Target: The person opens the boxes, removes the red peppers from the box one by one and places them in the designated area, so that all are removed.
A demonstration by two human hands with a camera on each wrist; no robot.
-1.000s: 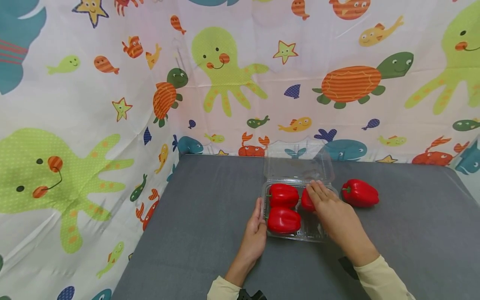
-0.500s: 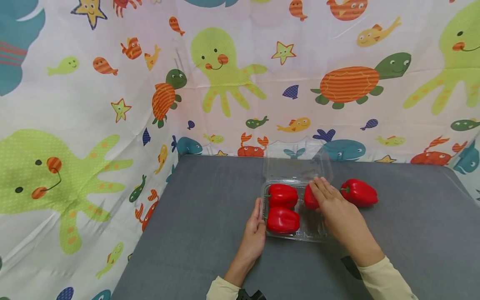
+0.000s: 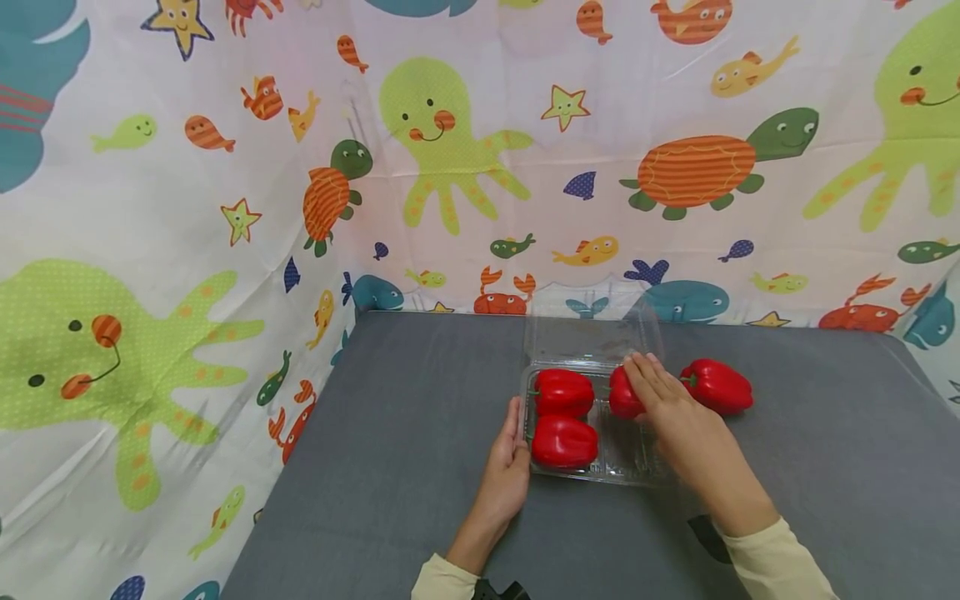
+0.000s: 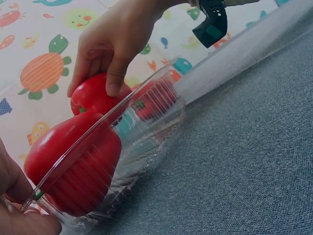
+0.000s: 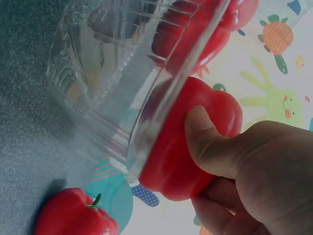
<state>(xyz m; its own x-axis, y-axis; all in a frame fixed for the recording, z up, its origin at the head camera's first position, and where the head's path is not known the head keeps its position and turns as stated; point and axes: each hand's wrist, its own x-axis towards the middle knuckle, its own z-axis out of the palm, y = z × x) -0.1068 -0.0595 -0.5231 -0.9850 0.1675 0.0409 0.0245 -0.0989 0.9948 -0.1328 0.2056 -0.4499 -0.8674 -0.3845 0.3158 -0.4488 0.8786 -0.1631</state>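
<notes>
My left hand (image 3: 504, 475) pinches the left rim of a clear plastic clamshell container (image 3: 618, 468), between thumb and fingers in the left wrist view. Two red bell peppers lie along the container's left side, a back one (image 3: 564, 392) and a front one (image 3: 565, 442). At the back right of the container, my right hand (image 3: 686, 433) grips another red bell pepper (image 5: 186, 142), thumb on one side and fingers on the other. In the head view the hand covers part of that pepper. The container's lid (image 3: 588, 340) stands open at the back.
One more red bell pepper (image 3: 717, 387) lies on the grey table (image 3: 420, 400), right of the container. A cloth printed with sea animals (image 3: 465, 183) rises behind and to the left of the table. A dark patch (image 3: 708, 537) shows beside the right sleeve.
The gripped pepper and my right hand have shifted slightly to the right inside the container. My left hand keeps its hold on the rim.
</notes>
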